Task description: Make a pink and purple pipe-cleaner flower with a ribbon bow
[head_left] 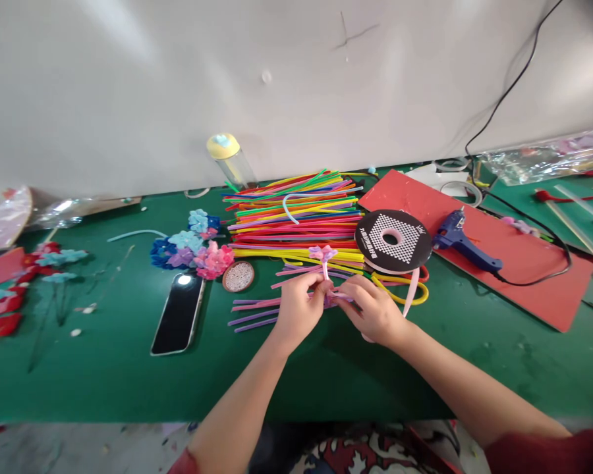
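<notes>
A small pink and purple pipe cleaner flower (322,253) stands upright on a pale pink stem. My left hand (299,306) is closed, with thumb and fingertips pinching that stem below the bloom. Close against it, my right hand (378,309) is closed on a pinkish strip (342,296) that meets the stem; whether it is ribbon or pipe cleaner is hard to tell. Pale pink ribbon (412,293) hangs from a black-faced spool (410,227) just beyond my right hand. Loose purple and pink pipe cleaners (254,321) lie beside my left hand.
A pile of coloured pipe cleaners (296,217) lies behind my hands. To the left are finished flowers (212,260), a dish of beads (238,276), a phone (178,313) and a bottle (234,161). A blue glue gun (467,243) rests on a red board (534,289), its cord trailing right.
</notes>
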Action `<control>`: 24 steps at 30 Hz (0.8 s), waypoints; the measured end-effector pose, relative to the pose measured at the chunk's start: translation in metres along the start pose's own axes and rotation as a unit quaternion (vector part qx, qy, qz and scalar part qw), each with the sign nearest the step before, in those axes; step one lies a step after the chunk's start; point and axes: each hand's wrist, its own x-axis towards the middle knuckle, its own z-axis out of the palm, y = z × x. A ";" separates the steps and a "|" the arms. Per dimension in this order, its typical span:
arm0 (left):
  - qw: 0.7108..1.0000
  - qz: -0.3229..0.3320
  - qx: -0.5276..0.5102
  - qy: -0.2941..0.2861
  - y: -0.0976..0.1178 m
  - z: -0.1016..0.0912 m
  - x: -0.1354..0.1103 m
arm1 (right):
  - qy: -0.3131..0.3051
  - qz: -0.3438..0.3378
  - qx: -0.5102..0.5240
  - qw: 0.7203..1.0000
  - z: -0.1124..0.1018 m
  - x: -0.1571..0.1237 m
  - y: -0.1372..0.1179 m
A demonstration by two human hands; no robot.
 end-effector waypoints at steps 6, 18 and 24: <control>0.999 0.002 0.039 0.001 0.000 -0.001 0.001 | -0.038 -0.096 -0.116 0.988 -0.006 0.002 0.004; 0.981 -0.146 -0.090 -0.096 -0.001 -0.005 0.004 | -0.021 -0.169 -0.151 0.974 -0.016 0.008 0.001; 0.989 -0.128 -0.021 -0.067 0.001 -0.005 0.003 | -0.037 -0.165 -0.161 0.972 -0.014 0.008 0.001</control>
